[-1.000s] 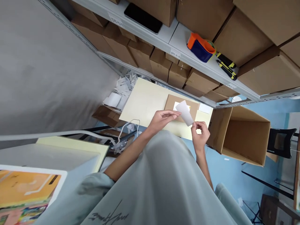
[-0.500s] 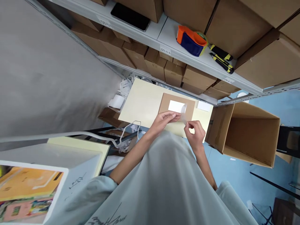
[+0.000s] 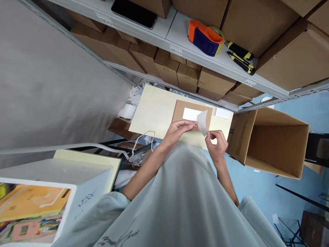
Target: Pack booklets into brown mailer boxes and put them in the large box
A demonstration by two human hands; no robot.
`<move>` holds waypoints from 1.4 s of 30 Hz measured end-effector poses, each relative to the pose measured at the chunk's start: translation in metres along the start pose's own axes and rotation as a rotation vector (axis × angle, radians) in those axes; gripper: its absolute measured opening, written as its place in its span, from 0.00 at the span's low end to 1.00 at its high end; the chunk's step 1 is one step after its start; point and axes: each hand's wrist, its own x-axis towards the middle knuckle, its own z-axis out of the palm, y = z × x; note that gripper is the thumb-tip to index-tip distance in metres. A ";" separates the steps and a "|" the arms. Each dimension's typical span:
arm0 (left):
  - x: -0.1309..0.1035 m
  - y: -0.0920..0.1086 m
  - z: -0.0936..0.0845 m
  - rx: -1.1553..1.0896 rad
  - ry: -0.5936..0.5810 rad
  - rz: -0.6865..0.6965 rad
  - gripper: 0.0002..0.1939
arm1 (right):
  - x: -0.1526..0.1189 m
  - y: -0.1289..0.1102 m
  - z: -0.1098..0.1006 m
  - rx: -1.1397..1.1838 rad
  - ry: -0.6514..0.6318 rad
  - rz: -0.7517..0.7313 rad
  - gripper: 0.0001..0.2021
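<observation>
My left hand (image 3: 178,130) and my right hand (image 3: 217,142) both pinch a small white slip of paper (image 3: 203,121), held up over a flat brown cardboard parcel (image 3: 180,111). The parcel lies on a cream table (image 3: 154,109) and carries a white label (image 3: 191,114) on its top. The slip hangs just in front of the label's right end. My grey shirt fills the lower middle of the view.
An open empty cardboard box (image 3: 272,140) stands right of the table. Above, a white shelf (image 3: 180,37) holds an orange and blue tape dispenser (image 3: 204,32), two yellow-black knife tools (image 3: 240,56), a black tablet (image 3: 133,13) and cartons. Scrap paper (image 3: 133,99) lies left of the table.
The slip was held up, then lowered flat toward the parcel half a second ago, and now curls upward again between both hands. The view has tilted slightly.
</observation>
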 end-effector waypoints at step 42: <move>-0.010 0.008 -0.037 -0.030 -0.018 -0.045 0.10 | 0.001 -0.044 0.027 -0.004 0.013 -0.034 0.07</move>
